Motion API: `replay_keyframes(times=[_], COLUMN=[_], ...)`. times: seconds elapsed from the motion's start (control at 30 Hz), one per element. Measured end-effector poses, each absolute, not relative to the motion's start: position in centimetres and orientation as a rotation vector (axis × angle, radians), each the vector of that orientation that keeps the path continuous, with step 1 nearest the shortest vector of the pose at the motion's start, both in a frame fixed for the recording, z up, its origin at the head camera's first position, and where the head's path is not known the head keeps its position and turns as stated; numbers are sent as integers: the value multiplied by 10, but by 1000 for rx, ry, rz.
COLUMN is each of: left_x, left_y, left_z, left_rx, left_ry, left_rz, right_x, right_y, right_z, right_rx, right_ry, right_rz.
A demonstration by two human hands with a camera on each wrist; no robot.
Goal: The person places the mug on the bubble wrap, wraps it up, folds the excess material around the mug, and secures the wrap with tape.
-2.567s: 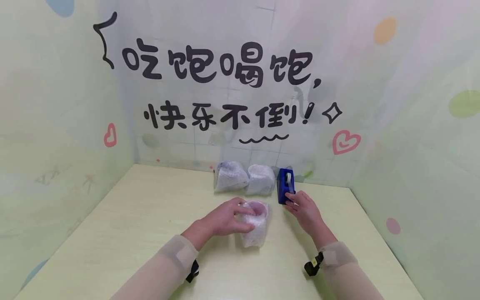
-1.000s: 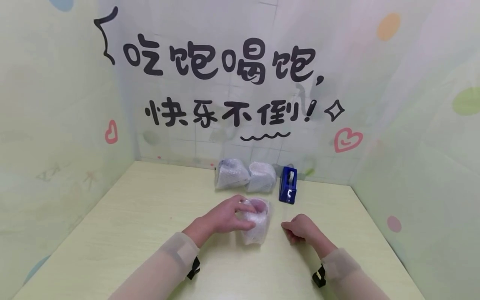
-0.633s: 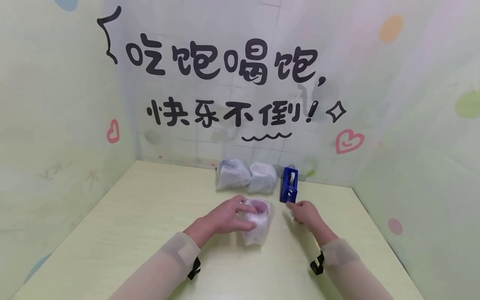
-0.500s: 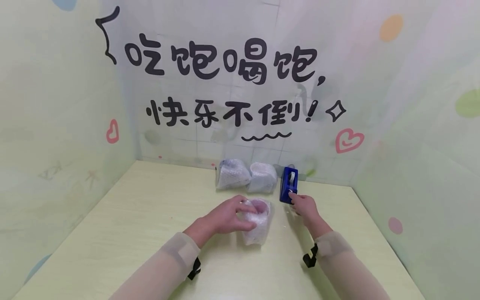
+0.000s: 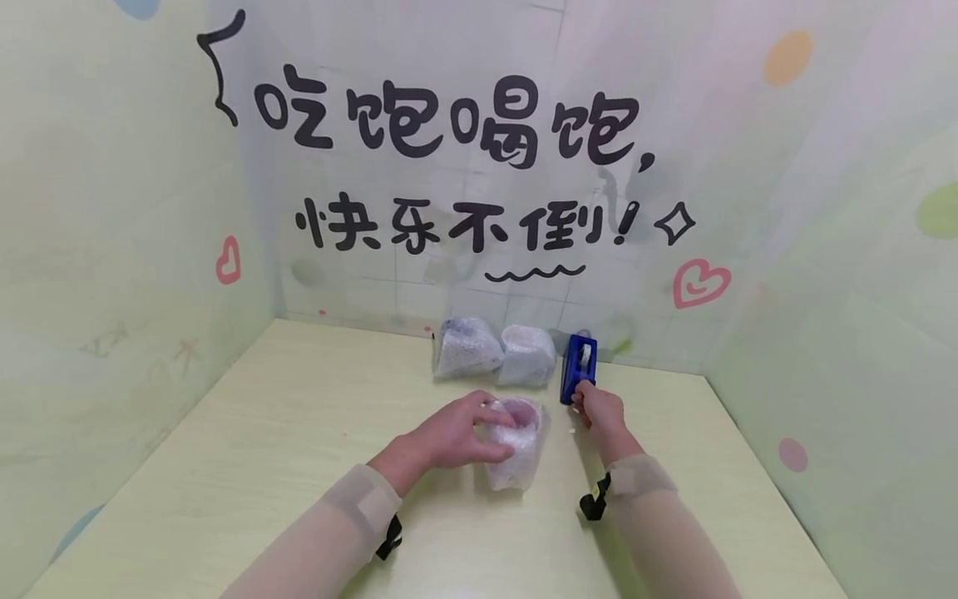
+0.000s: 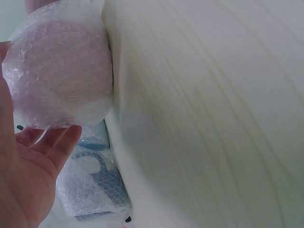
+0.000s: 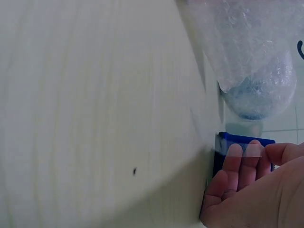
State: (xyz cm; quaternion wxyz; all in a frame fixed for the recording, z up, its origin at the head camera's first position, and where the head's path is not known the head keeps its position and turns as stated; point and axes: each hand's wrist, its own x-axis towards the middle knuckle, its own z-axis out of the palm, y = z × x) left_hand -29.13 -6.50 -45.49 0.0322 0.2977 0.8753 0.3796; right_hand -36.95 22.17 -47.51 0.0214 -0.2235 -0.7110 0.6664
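Note:
A pink cup wrapped in bubble wrap (image 5: 516, 457) lies on the table with its open mouth toward the back wall. My left hand (image 5: 452, 434) grips it from the left, thumb on the near side and fingers over the rim; the left wrist view shows its rounded pink end (image 6: 61, 76) through the wrap. At the front of the blue tape dispenser (image 5: 575, 366) is my right hand (image 5: 603, 412). Between its thumb and fingers it pinches clear tape (image 7: 244, 149), seen across the fingertips in the right wrist view. The hand hides the dispenser's front end.
Two more bubble-wrapped items, a left one (image 5: 467, 349) and a right one (image 5: 527, 356), stand side by side by the back wall, left of the dispenser. Printed curtain walls enclose the pale wooden table (image 5: 284, 466) at the back and both sides.
My right hand went from the dispenser down toward the table, then back up to the dispenser's front, its forearm swinging left. My left hand keeps its grip on the wrapped cup.

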Motion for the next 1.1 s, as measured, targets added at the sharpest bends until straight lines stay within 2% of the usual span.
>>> replay_keyframes(times=[0.23,0.43,0.77,1.1], left_x=[-291,-291,-289,-289], left_y=[-68,-67,-63,-65], left_z=[-452,-453,-455,-458], left_rx=[929,918,930,925], left_ry=[2724,2709,2711,2715], left_rz=[1159,1169,1148,1169], right_x=[-380,-375,-350,-315], right_y=[214,211,230,234], right_z=[-479,-482,-477,-444], right_rx=[-743,-657,-436,-180], right_ry=[-2127,-2240,-2396,-2258], right_rz=[2071,1997,1994,2131])
